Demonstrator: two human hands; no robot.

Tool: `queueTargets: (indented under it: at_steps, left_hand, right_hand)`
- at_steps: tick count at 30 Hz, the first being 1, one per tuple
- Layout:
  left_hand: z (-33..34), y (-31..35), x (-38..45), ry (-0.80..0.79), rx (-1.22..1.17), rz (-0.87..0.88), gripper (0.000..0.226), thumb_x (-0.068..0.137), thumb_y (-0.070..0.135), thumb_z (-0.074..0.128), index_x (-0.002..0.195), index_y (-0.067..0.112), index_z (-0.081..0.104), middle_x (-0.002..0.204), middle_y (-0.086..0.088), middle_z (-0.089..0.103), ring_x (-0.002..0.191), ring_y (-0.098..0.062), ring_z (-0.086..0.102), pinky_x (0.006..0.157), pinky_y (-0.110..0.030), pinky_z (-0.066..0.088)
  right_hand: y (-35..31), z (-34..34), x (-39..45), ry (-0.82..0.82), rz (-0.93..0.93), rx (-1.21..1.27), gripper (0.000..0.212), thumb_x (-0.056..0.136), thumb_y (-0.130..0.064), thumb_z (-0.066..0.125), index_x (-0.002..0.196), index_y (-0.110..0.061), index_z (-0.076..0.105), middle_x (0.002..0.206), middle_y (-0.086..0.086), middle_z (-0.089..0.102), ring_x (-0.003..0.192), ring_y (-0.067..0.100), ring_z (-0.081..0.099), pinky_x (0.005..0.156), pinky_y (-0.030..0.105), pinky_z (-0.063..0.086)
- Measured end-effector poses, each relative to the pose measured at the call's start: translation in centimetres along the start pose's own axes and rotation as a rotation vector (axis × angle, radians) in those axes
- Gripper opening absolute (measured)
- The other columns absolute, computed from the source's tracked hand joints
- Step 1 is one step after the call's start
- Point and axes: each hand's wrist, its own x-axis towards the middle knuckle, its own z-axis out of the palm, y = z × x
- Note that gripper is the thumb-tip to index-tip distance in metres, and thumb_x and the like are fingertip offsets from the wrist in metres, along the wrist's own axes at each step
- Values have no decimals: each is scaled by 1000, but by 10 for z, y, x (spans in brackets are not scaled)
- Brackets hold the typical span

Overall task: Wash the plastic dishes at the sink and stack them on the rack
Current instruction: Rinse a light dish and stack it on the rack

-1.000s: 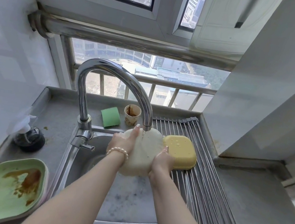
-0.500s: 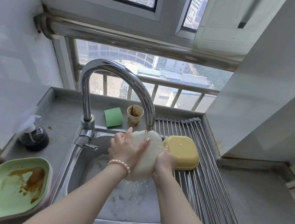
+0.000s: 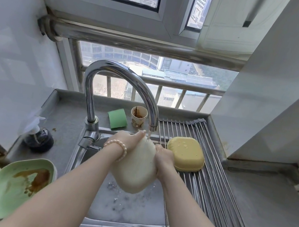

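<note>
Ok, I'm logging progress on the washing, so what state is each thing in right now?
Chrome tap: running.
White plastic dish: held tilted under the stream.
Left hand: flat on the dish.
Right hand: gripping the dish's edge.
Yellow plastic dish: upside down on the metal rack, wet.
Green plastic dish: dirty.
Paper cup: upright, stained.

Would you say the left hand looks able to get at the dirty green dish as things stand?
Probably yes, once freed. The left hand is busy rubbing the white dish under the tap; the green dish sits uncovered on the counter just left of that forearm, with nothing between.
</note>
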Motion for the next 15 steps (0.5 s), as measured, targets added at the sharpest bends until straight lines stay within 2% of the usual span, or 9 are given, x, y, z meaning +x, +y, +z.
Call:
queueTargets:
  at_steps: [2, 4, 5, 6, 8, 9, 12, 15]
  left_hand:
    - [-3, -6, 1, -1, -56, -33, 57, 94, 53, 41, 129, 12, 57, 132, -11, 56, 116, -30, 53, 97, -34, 38]
    - [-5, -12, 3, -2, -38, -28, 43, 103, 29, 31, 136, 7, 46, 141, -14, 49, 124, -31, 49, 100, -35, 37]
    - [-4, -14, 5, 10, -53, -30, 42, 105, 23, 26, 137, 5, 44, 142, -17, 47, 127, -32, 47, 102, -36, 36]
    - [-4, -15, 4, 11, -108, -58, 43, 105, 23, 25, 137, 2, 45, 141, -19, 47, 129, -33, 46, 104, -37, 36]
    - [-4, -18, 4, 35, -182, -68, 46, 105, 27, 27, 134, -1, 49, 137, -21, 50, 127, -33, 47, 104, -36, 36]
    - [-4, -19, 2, 62, -213, -75, 46, 105, 28, 26, 134, -1, 49, 137, -21, 50, 127, -33, 47, 103, -35, 36]
    - [2, -25, 4, 116, -316, -89, 48, 103, 34, 33, 126, -4, 54, 132, -21, 55, 122, -34, 50, 96, -32, 38]
    - [6, -28, 0, 138, -405, -59, 52, 98, 43, 42, 116, -1, 64, 125, -19, 61, 114, -32, 56, 93, -33, 42]
  right_hand:
    - [-10, -3, -3, 52, -107, -208, 29, 94, -29, 47, 69, -19, 56, 77, 0, 58, 79, 24, 54, 76, 32, 50]
    - [-20, 0, -10, 116, -229, -431, 38, 94, -36, 41, 67, -17, 59, 76, 3, 61, 80, 27, 55, 70, 31, 43]
    - [-22, 5, -14, 155, -300, -560, 43, 94, -43, 36, 76, -15, 65, 86, 6, 64, 87, 29, 58, 75, 32, 44]
    - [-25, 12, -19, 185, -356, -691, 52, 93, -52, 32, 95, -14, 68, 102, 9, 65, 99, 30, 57, 84, 35, 45]
    - [-27, 26, -28, 200, -435, -903, 72, 89, -68, 27, 127, -14, 56, 129, 13, 54, 121, 31, 47, 97, 43, 38]
    - [-29, 32, -30, 178, -434, -951, 77, 86, -72, 28, 133, -15, 50, 133, 12, 50, 125, 31, 43, 99, 44, 35]
    - [-38, 34, -24, 59, -307, -884, 78, 81, -75, 33, 128, -17, 52, 130, 10, 54, 122, 30, 48, 97, 39, 38]
    - [-49, 23, -20, -46, -181, -703, 71, 87, -63, 36, 134, -11, 48, 137, 11, 49, 127, 29, 44, 97, 34, 35]
